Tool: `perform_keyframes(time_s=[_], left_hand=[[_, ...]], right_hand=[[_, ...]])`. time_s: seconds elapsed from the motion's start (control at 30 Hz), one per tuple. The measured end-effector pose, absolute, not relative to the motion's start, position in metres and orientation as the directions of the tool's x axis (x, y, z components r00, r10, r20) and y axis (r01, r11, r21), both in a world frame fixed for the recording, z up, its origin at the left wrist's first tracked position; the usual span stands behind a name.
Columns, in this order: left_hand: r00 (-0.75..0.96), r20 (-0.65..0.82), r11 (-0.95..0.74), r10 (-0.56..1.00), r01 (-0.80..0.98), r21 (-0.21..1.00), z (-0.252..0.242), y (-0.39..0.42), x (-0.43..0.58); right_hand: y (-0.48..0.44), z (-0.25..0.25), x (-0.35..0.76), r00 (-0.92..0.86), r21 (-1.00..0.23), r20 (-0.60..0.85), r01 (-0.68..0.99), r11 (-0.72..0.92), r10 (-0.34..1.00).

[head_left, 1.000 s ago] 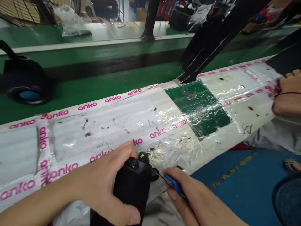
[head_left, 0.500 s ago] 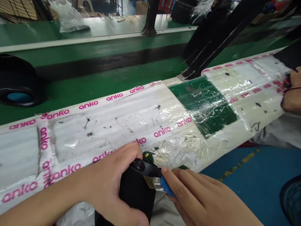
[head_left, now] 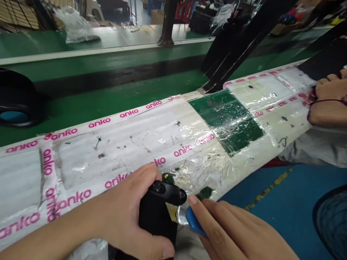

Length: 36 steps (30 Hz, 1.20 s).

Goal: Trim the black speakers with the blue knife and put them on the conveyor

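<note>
My left hand [head_left: 132,209] is wrapped around a black plastic part [head_left: 155,213] at the lower middle. The part has a rounded bar across its top, with a round recess in it and a notch at its right end. Pinched in my right hand [head_left: 230,227] is a blue-handled tool [head_left: 194,220] with a silvery, tape-like wrap at its front end. That front end lies just below the bar's right end, beside a small yellowish piece [head_left: 171,211]. The tool's tip is too unclear to show whether it touches the part.
A long bench [head_left: 121,137] covered with taped plastic sheeting runs across. Beyond it lies a green conveyor surface [head_left: 121,77] with a black rounded object [head_left: 16,97] at left. A slanted black post [head_left: 244,43] rises behind. Another person's hand [head_left: 329,90] rests at the right.
My right hand and the blue tool have drawn slightly right and down, away from the bar, whose notched right end now shows. My left hand keeps its hold. The view has shifted slightly.
</note>
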<state>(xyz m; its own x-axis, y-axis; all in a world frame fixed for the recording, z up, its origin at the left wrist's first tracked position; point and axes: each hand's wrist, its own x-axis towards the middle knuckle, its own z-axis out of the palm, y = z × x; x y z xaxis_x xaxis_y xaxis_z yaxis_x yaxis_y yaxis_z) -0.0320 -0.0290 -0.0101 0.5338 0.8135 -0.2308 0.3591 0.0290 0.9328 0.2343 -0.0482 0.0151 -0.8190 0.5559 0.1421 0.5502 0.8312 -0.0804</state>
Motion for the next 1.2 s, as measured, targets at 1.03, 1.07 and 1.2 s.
perform_keyframes(time_s=[1.03,1.07,1.2], left_hand=[[0.509,-0.275,0.09,0.816,0.358,0.929,-0.003,-0.03,-0.03],[0.508,-0.276,0.091,0.816,0.359,0.929,-0.003,-0.031,-0.03],[0.493,-0.306,0.121,0.814,0.372,0.92,-0.003,-0.032,-0.03]], right_hand=[[-0.045,0.022,0.232,-0.824,-0.081,0.038,0.561,0.824,0.565],[-0.045,0.022,0.232,-0.823,-0.08,0.041,0.563,0.823,0.567],[-0.048,0.021,0.231,-0.823,-0.041,0.034,0.566,0.823,0.567]])
